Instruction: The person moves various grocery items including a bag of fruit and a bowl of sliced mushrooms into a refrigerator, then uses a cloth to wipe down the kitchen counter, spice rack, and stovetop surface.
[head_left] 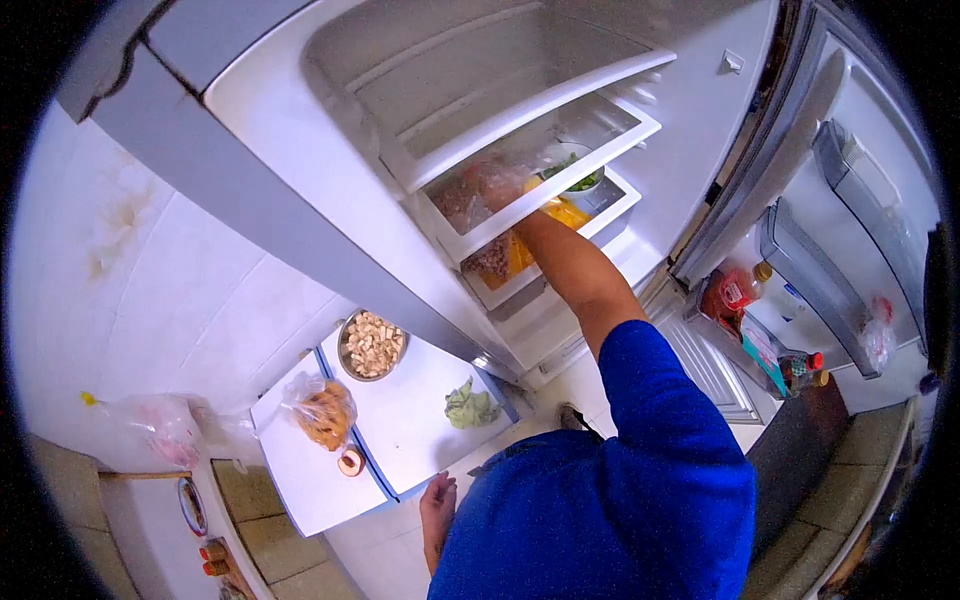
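My right hand [503, 187] reaches into the lower part of the fridge and shows blurred under a glass shelf. It is at a clear plastic bag [460, 207] with something reddish inside; its fingers are too unclear to tell if they grip. Close to the wrist lie a yellow package [565, 213] and a white bowl [590, 184] of green leaves. Reddish contents [490, 262] show at the front of the drawer [612, 212]. My left hand [437, 508] hangs low beside my body, its fingers loosely bent and apart, with nothing visible in them.
The fridge door [850, 220] stands open at the right, holding bottles [740, 290] and packets. On a white table [400, 440] are a metal bowl [372, 345] of pale chunks, a bag of brownish-orange food [325, 412], a cut fruit half [350, 461] and a crumpled green item [470, 405].
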